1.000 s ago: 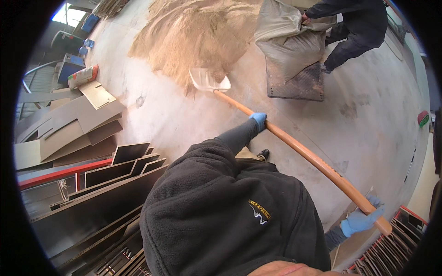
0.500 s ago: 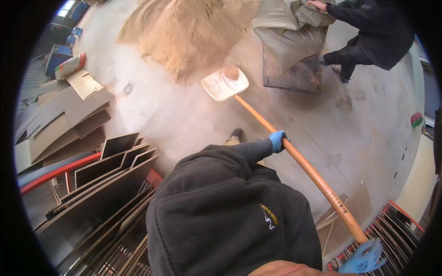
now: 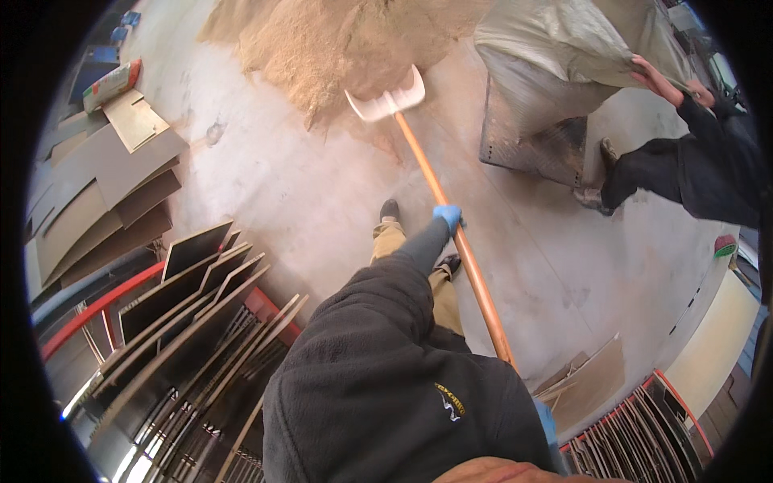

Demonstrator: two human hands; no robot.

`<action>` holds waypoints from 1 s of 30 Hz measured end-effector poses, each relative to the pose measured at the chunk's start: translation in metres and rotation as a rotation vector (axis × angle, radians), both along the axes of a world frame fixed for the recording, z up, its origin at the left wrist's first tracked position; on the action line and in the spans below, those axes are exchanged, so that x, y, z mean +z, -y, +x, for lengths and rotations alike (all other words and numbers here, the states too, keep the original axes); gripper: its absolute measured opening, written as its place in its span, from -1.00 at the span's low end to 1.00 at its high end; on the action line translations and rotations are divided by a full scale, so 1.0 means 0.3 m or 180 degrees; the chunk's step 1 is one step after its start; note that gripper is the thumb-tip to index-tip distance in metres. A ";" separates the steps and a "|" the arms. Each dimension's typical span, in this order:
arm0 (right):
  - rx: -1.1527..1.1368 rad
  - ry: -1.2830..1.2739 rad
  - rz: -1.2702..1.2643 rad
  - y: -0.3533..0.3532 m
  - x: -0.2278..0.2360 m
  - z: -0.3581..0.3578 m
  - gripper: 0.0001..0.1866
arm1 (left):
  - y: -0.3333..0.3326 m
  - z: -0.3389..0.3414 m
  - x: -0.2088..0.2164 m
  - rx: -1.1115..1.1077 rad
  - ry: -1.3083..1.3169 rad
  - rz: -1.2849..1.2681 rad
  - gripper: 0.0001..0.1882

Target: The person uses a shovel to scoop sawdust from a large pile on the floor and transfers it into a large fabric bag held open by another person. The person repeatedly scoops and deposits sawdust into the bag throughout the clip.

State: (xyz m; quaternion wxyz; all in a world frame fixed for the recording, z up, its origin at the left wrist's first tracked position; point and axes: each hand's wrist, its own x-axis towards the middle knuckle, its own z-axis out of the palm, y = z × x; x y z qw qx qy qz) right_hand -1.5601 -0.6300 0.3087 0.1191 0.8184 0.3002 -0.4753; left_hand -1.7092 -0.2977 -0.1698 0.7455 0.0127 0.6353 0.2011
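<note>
A shovel with a wide white blade [image 3: 388, 103] and a long wooden handle [image 3: 481, 296] reaches from my body to the foot of a tan, powdery pile [image 3: 346, 48]. The blade's edge is against the pile. My left hand [image 3: 448, 216], in a blue glove, is closed round the middle of the handle. Of my right hand [image 3: 547, 420] only a strip of blue glove shows beside my jacket; its fingers are hidden, as is the handle's rear end.
At right a person in dark clothes [image 3: 717, 173] holds a big woven sack [image 3: 555, 60] over a dark slab [image 3: 535, 149]. Board panels stand in a red-framed rack [image 3: 105, 310] at left; flat sheets [image 3: 121, 189] lie beyond. Another rack [image 3: 644, 431] stands at lower right.
The shovel has swung toward the pile, its blade now at the foot. My right hand has moved in beside my body. The person has shifted right and nearer, drawing the sack along.
</note>
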 end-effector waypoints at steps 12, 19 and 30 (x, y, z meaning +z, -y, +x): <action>-0.0556 -0.0461 -0.0669 -0.828 -0.483 -0.195 -0.48 | -0.616 -0.233 -0.054 -0.2442 -0.1109 0.0685 -0.53; -0.0268 -0.1210 -0.0495 -1.093 -0.616 -0.160 -0.53 | -1.120 -0.538 0.278 -0.1758 -0.0337 0.0855 -0.49; 0.0057 -0.0739 0.0504 -1.676 -0.428 0.242 -0.63 | -1.441 -0.993 0.610 -0.0776 -0.1193 0.0350 -0.47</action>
